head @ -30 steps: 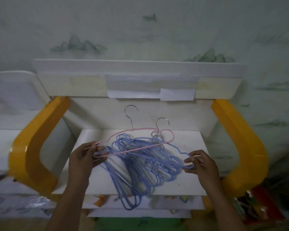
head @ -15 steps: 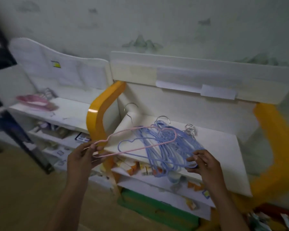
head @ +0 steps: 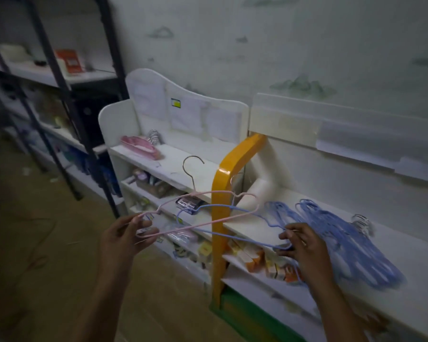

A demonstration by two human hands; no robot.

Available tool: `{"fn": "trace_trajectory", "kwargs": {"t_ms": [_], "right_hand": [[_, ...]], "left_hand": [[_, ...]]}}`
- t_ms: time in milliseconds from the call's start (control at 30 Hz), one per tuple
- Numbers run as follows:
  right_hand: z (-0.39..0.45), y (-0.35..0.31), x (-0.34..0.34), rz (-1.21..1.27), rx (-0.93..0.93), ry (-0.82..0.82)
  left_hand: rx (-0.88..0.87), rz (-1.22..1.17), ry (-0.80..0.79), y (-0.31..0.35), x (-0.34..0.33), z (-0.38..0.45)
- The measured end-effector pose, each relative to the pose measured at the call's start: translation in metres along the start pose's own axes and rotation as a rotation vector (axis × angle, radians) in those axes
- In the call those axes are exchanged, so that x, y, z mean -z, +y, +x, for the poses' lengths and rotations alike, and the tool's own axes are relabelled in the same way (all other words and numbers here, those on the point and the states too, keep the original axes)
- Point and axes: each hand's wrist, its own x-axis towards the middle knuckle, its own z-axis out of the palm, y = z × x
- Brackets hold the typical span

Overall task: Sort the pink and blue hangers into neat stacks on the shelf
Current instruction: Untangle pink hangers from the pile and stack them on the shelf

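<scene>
My left hand (head: 124,236) grips the left end of a pink wire hanger (head: 208,193), held in the air in front of the shelves with its metal hook pointing up. My right hand (head: 304,245) pinches the right end of a single blue hanger (head: 223,206) that crosses under the pink one. A loose pile of blue hangers (head: 351,233) lies on the white shelf (head: 405,255) to the right. A stack of pink hangers (head: 140,145) rests on the left white shelf (head: 181,164), silver hooks toward the wall.
A yellow curved post (head: 223,193) stands between the two shelf units, right behind the held hangers. Lower shelves hold small boxes and packets (head: 255,257). A dark metal rack (head: 59,77) stands at the far left. The brown floor (head: 35,255) has scattered litter.
The view has swung left, bringing the left shelf and dark rack into sight. Both hands moved left, carrying the pink hanger and one blue hanger off the blue pile.
</scene>
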Motion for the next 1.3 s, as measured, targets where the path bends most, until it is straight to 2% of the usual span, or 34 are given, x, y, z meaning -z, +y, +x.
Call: {"fn": "trace_trajectory", "kwargs": {"t_ms": [367,633,1000,1167,1300], "right_hand": [[0.012,-0.017,-0.191,-0.068,0.036,-0.058],[0.038,-0.009,-0.275,0.020,-0.067,-0.069],[0.125,0.008,-0.333,0.009,-0.027,-0.046],[0.181,0.010,-0.351,-0.031,0.009,-0.007],[0.229,0.008,-0.356,0.031,0.008,-0.017]], "left_hand": [[-0.009,0.017,0.072,0.030,0.132,0.109],[0.034,0.015,0.110,0.035,0.180,0.173],[0.045,0.018,0.164,0.022,0.169,0.265],[0.021,0.062,0.133,0.030,0.147,0.327],[-0.015,0.116,0.093,0.032,0.118,0.373]]}}
